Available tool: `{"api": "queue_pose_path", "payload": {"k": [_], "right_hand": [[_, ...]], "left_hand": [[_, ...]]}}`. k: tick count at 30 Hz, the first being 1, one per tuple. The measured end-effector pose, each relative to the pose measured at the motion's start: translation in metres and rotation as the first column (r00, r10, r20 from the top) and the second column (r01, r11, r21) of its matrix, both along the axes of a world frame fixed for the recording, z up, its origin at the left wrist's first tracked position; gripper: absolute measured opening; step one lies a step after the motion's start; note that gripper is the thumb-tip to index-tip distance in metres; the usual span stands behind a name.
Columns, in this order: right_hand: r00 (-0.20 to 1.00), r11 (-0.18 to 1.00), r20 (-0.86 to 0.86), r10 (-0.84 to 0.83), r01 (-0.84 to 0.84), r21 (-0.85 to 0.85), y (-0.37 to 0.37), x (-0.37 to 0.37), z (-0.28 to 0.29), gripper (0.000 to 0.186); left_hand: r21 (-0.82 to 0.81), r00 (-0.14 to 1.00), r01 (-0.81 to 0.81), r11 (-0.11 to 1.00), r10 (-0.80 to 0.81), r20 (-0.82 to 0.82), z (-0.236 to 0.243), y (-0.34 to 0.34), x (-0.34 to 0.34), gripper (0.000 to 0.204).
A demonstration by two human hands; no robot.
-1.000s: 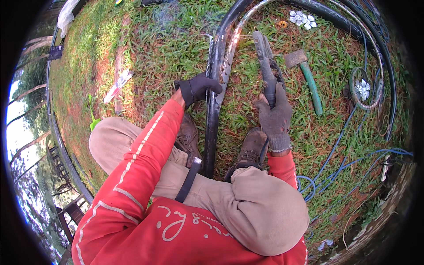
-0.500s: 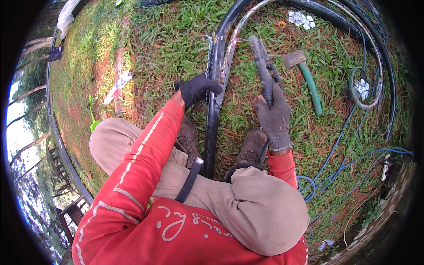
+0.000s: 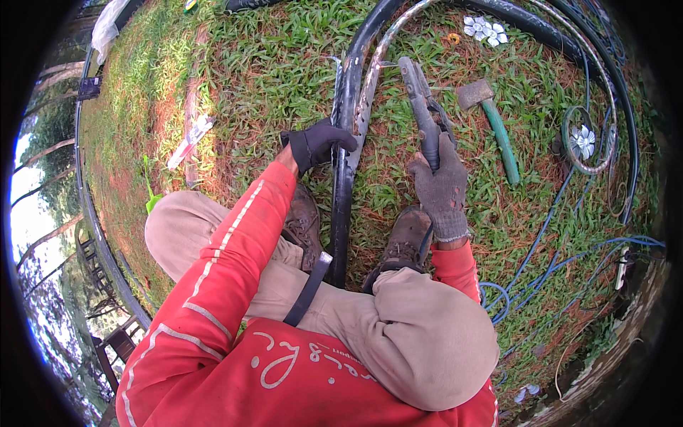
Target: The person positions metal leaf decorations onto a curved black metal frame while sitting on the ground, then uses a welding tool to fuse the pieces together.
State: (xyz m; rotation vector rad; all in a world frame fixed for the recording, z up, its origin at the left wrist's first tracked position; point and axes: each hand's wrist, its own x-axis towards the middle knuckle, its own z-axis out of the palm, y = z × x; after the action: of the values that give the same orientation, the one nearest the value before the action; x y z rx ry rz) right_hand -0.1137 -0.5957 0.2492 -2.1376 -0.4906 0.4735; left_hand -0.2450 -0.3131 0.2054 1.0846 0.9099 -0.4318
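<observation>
My left hand [image 3: 321, 142], in a dark glove, grips a black curved metal pipe [image 3: 341, 220] that stands between my boots. Along its right side runs a paint-chipped curved metal piece [image 3: 364, 107] with holes in it. My right hand [image 3: 440, 186], in a worn grey glove, is closed on a dark welding electrode holder [image 3: 420, 96]. A thin rod at the holder's tip reaches left to the chipped metal. A hammer [image 3: 501, 135] with a green handle lies on the grass to the right of the holder.
Silver flower ornaments [image 3: 486, 30] lie at top right, another [image 3: 583, 142] inside a small ring [image 3: 576, 166]. Large curved pipes [image 3: 562, 43] arch around them. Blue cables [image 3: 541, 277] snake along the right. A white object [image 3: 189, 141] lies at left; a tree trunk [image 3: 612, 341] is at lower right.
The bright spark and smoke at the rod's tip have disappeared. My right hand and the holder have shifted slightly left and up. My left hand has not visibly moved.
</observation>
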Motion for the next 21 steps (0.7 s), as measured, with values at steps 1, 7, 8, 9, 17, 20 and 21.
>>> {"api": "queue_pose_path", "payload": {"k": [1, 7, 8, 9, 17, 20, 21], "right_hand": [[1.0, 1.0, 0.0, -0.001, 0.001, 0.0, 0.0, 0.0, -0.001, 0.07], [0.997, 1.0, -0.071, 0.001, -0.002, -0.015, 0.004, 0.001, 0.01, 0.067], [0.999, 1.0, -0.048, 0.001, -0.001, -0.007, 0.002, 0.001, 0.007, 0.066], [1.0, 1.0, -0.024, 0.001, -0.001, 0.001, 0.001, 0.002, 0.006, 0.065], [1.0, 1.0, 0.001, 0.018, -0.018, -0.002, 0.003, 0.003, 0.007, 0.063], [1.0, 0.999, 0.011, 0.028, -0.027, -0.018, 0.005, 0.002, 0.007, 0.063], [0.999, 1.0, 0.025, 0.024, -0.024, 0.001, 0.005, 0.002, 0.006, 0.063]], "left_hand": [[0.0, 1.0, 0.001, 1.0, -0.001, 0.0, 0.0, 0.0, 0.0, 0.022], [0.018, 0.998, 0.044, 0.999, -0.045, 0.033, -0.003, 0.004, -0.003, 0.02], [0.016, 0.998, 0.051, 0.999, -0.052, 0.03, -0.001, 0.004, -0.001, 0.02], [0.014, 0.998, 0.059, 0.998, -0.059, 0.028, 0.001, 0.003, 0.001, 0.019], [-0.009, 1.0, -0.007, 1.0, 0.007, 0.011, 0.016, -0.004, 0.005, 0.02], [-0.006, 1.0, -0.012, 1.0, 0.012, 0.012, 0.013, -0.005, 0.005, 0.02], [-0.008, 1.0, -0.028, 1.0, 0.028, 0.011, 0.012, -0.006, 0.005, 0.019]]}}
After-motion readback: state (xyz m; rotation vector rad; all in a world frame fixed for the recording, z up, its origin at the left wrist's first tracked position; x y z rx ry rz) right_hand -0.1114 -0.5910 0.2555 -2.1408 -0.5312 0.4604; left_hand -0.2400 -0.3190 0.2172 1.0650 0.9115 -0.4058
